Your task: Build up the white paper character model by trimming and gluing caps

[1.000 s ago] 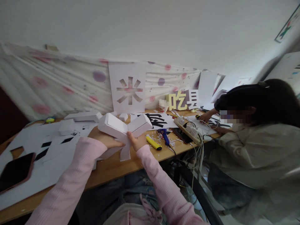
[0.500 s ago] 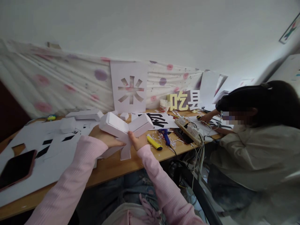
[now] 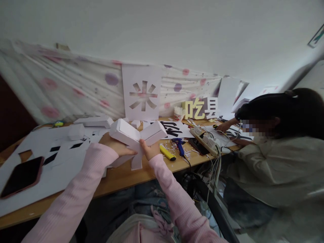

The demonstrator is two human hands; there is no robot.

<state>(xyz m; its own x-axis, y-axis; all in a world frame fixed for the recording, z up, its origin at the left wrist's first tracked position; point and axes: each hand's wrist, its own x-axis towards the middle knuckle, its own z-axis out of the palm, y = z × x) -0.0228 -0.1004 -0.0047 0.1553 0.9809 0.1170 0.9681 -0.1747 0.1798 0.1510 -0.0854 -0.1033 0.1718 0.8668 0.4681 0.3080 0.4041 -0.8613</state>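
Note:
Both my hands hold a white three-dimensional paper character (image 3: 136,136) with several box-like arms, lifted just above the wooden table (image 3: 121,177). My left hand (image 3: 116,147) grips it from below on the left, fingers curled under an arm. Pinching its centre from the right is my right hand (image 3: 149,149). Both sleeves are pink. A white sheet with the same star-like character cut out (image 3: 142,92) leans against the cloth behind.
A phone (image 3: 21,175) lies at the left on white paper sheets. A yellow utility knife (image 3: 167,152), a blue glue gun (image 3: 180,145) and a power strip (image 3: 206,138) lie to the right. Another person (image 3: 275,148) sits at the right, hands on the table. Yellow and white paper characters (image 3: 199,108) stand behind.
The view has drifted slightly, and my hands have risen a little with the paper character. My grip is the same.

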